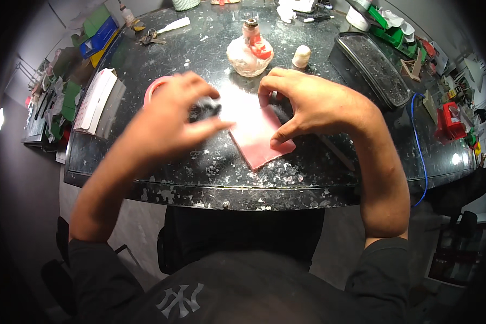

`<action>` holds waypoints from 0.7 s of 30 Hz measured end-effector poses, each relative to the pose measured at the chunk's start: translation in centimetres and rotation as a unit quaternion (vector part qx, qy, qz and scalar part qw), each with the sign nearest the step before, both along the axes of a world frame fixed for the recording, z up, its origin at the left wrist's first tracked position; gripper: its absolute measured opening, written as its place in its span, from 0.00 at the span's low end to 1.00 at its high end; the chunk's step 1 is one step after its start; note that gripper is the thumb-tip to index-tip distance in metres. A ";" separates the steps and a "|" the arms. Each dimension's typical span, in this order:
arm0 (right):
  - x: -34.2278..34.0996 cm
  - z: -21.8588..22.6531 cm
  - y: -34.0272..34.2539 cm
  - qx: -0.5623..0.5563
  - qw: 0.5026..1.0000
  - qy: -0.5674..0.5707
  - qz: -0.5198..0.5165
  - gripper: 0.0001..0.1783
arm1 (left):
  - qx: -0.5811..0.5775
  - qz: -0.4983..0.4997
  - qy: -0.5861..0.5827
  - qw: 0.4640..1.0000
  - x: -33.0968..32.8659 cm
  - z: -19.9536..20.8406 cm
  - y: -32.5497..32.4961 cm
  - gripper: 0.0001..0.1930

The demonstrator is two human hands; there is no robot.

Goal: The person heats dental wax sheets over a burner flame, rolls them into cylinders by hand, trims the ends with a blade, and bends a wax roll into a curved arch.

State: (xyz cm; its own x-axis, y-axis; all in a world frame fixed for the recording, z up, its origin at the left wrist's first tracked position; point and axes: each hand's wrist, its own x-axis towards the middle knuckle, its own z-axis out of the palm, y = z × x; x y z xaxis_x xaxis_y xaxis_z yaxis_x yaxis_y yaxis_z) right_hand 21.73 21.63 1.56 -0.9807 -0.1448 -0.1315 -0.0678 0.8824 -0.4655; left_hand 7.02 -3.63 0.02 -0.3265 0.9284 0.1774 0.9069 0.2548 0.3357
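- Dark speckled stone makes up the bench [362, 162], rounded at its near edge, with clutter pushed out toward the back and both sides.
- A pink sheet [259, 137] lies flat near the bench's middle, turned so one corner points toward the person; its long axis runs from upper left to lower right.
- The right hand [313, 105] rests on the sheet's upper right part, thumb pressed down on the pink surface near its right edge, the other fingers curled over its top edge.
- The left hand [170, 121] sits just left of the sheet, its fingers pinched on a small dark object [204, 109] that is too blurred to identify; this hand touches the sheet's left edge or hovers just beside it, I cannot tell which.
- Both hands are about equally near the sheet; only the right one clearly bears on it.
- A roll of pink tape [152, 89] lies partly hidden behind the left hand.
- Behind the hands stands a clear glass bottle [249, 54] with something red inside, and a small white cap-shaped piece [301, 56] beside it.
- A long dark tray [370, 67] lies to the right; its contents are not discernible.
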 end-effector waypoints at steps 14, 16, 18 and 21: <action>-0.3 -3.8 1.8 -0.408 0.911 0.010 -0.067 0.12 | 0.094 -0.041 -0.122 0.987 0.3 -2.4 2.2 0.36; -0.8 -4.2 0.7 -0.413 0.907 0.027 -0.081 0.11 | 0.119 -0.041 -0.149 0.981 0.6 -2.4 2.4 0.34; -0.7 -4.2 0.1 -0.318 0.941 0.096 -0.071 0.10 | 0.103 -0.036 -0.174 0.979 0.0 -2.2 2.3 0.28; -0.3 -4.9 -0.2 -0.176 0.959 0.222 -0.031 0.09 | 0.065 -0.012 -0.216 0.974 -1.0 -2.8 2.1 0.25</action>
